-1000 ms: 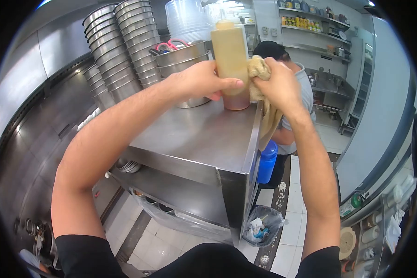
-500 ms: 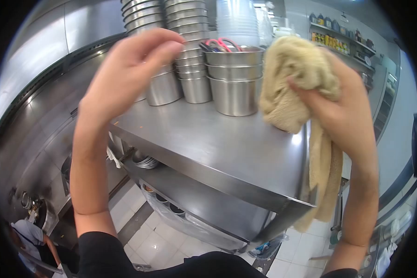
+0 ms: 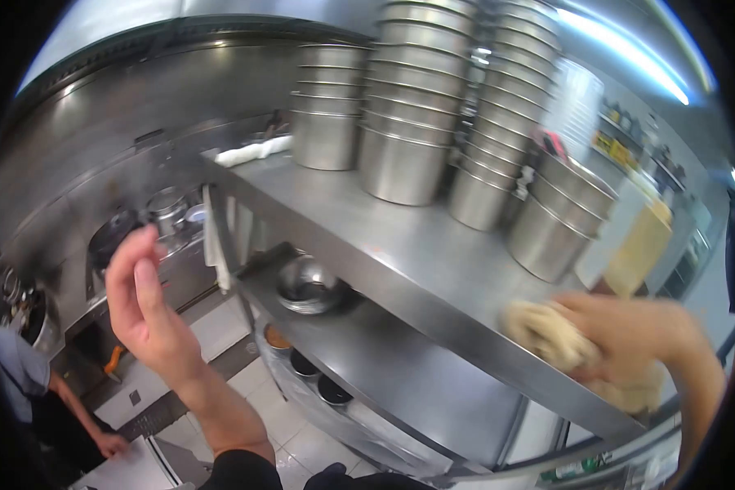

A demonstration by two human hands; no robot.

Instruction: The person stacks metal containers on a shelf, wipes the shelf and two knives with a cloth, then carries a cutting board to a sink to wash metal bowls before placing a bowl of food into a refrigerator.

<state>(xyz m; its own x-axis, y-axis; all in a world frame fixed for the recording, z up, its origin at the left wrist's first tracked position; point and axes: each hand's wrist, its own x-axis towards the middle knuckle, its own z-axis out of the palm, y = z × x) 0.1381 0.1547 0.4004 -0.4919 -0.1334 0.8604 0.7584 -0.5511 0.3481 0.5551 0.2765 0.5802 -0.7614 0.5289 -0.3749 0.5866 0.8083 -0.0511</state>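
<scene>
Right hand [image 3: 637, 333], blurred: fingers clamped on beige cloth [image 3: 550, 335] at right end of steel surface [image 3: 433, 265], near edge. Squeeze bottle [image 3: 639, 249] just beyond. Left hand [image 3: 157, 322] raised at left, free, fingers loosely curled open. Stacked steel pots [image 3: 404, 163] along far side.

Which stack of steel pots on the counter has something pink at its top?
The rightmost stack, nearest the right hand and its cloth. A pink item shows at its rim; the other three stacks show no pink.
</scene>
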